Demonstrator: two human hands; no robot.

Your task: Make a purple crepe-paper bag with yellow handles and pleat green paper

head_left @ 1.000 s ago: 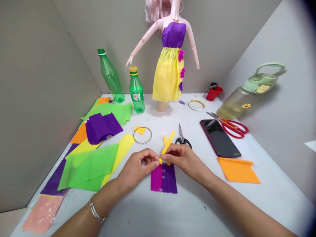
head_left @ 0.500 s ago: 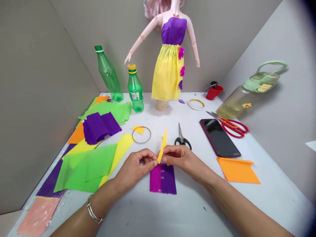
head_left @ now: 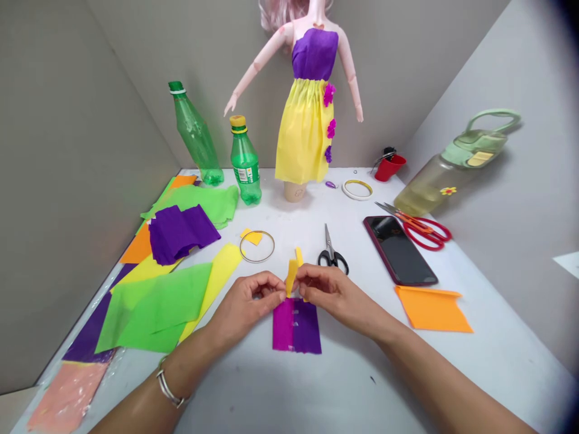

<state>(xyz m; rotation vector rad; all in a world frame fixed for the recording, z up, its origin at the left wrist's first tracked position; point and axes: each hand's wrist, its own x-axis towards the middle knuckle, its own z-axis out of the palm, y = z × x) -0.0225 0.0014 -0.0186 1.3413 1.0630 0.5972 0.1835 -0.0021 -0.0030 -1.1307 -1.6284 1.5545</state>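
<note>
- Fingers of the left hand [head_left: 248,304] are pinched together on the lower end of a yellow strip [head_left: 292,277]; those of the right hand [head_left: 341,295] are curled in just beside it, and whether they grip it cannot be told.
- The strip lies between the two sets of fingertips, rising away from the person, its long axis nearly upright in view with a slight lean to the right.
- Both hands are close; the left is nearer its foot.
- A second yellow strip [head_left: 298,256] shows just beyond and to the right, partly hidden by the right fingers.
- Both strips are narrow, flat and plain, with papery-looking edges.
- Below the fingertips, on the tabletop [head_left: 253,386], a magenta piece [head_left: 283,327] lies on the left and a dark purple piece [head_left: 307,328] on the right, edges meeting, shiny marks along the seam.
- Black-handled scissors [head_left: 332,258] lie beyond the right hand.
</note>
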